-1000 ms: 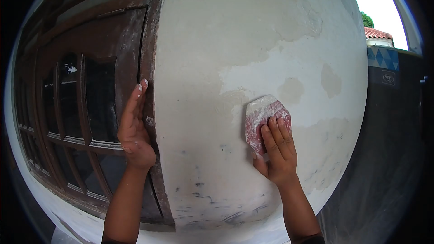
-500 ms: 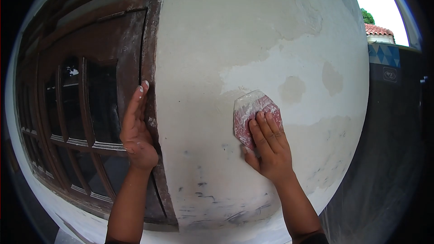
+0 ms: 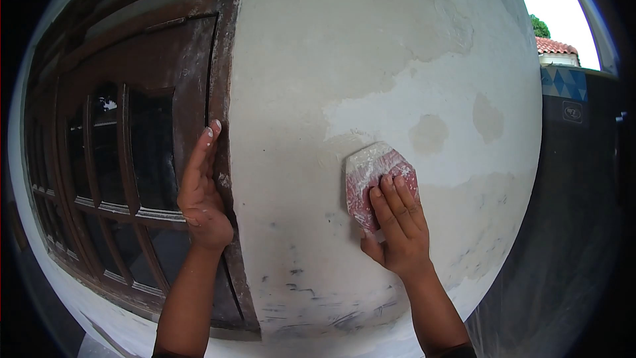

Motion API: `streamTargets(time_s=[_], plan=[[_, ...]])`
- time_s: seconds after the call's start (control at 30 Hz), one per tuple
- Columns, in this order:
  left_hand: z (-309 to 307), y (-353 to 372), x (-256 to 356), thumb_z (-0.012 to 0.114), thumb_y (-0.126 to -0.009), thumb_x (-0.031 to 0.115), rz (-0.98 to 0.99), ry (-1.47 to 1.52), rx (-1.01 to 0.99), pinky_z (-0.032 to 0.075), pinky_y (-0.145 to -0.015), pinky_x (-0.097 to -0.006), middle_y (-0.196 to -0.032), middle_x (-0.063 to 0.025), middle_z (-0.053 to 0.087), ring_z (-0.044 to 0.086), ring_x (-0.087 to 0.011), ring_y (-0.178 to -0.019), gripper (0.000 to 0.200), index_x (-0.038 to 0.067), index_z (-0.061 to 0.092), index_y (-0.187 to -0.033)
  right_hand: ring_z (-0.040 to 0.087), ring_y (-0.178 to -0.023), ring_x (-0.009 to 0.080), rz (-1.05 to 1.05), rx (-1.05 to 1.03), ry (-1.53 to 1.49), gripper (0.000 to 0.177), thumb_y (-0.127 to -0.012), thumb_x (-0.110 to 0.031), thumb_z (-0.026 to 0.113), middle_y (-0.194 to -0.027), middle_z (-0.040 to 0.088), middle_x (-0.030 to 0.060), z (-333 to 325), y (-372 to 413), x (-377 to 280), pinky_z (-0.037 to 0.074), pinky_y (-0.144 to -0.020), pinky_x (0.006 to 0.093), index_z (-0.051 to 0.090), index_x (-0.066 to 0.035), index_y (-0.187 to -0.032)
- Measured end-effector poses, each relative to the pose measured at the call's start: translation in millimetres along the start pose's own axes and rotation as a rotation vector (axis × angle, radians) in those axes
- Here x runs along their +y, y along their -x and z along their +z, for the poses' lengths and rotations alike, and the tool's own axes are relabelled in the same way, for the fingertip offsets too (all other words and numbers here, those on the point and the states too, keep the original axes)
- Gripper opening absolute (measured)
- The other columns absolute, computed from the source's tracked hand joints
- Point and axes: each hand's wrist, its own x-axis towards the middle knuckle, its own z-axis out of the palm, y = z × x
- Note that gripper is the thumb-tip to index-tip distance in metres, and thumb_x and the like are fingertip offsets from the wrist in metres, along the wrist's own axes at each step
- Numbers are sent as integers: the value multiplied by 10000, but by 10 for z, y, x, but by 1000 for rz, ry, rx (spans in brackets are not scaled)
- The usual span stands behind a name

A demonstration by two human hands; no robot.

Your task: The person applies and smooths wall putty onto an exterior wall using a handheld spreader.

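Against the patchy wall lies a flat, many-sided reddish putty spreader, smeared white and paler along its top edge. My right hand grips it, fingers laid over its face and thumb by its lower edge. How much of the spreader's underside touches the wall is hidden. My left hand is at the brown wooden door frame, turned edge-on with fingers stretched upward and white matter on two fingertips. Nothing shows in that hand.
A dark wooden door with glass panes fills the left side. Dark scuff marks streak the lower wall. To the right stands a dark panel with a blue patterned strip; beyond it is a tiled roof.
My right hand and the spreader have slid slightly down and to the right on the wall. My left hand stays at the door frame.
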Motion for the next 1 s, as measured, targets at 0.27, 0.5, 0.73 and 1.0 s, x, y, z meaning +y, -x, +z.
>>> streamTargets(time_s=[0.27,0.5,0.73,1.0], plan=[[-17,4,-56,142,-852,840,30,4,-11,249,-1186,-458,-1466,-249,431,392,-340,-1398,1132,-104,340,-1445,504,-1326,309,-59,-50,6,526,-834,-264,666,-1380,570,156,54,-39,-5,441,-1044,479,617,-26,-1301],[11,-2,-7,150,-850,843,14,12,10,251,-1187,-452,-1467,-250,431,390,-339,-1401,1138,-109,338,-1444,499,-1330,305,-60,37,-28,502,-845,-268,644,-1369,579,151,57,-200,-18,453,-1030,471,628,-33,-1288],[-22,-2,-24,153,-848,845,15,3,7,248,-1188,-453,-1475,-247,422,388,-337,-1403,1138,-104,337,-1447,505,-1321,303,-97,-88,-27,511,-910,-371,569,-1350,593,152,-15,99,14,446,-1036,495,625,-36,-1292],[-1,5,-14,149,-847,847,1,-16,14,241,-1189,-450,-1473,-254,423,381,-340,-1408,1142,-107,335,-1447,508,-1323,286,-145,-87,5,481,-887,-304,610,-1359,589,144,47,-125,-11,467,-1018,479,627,-37,-1287]])
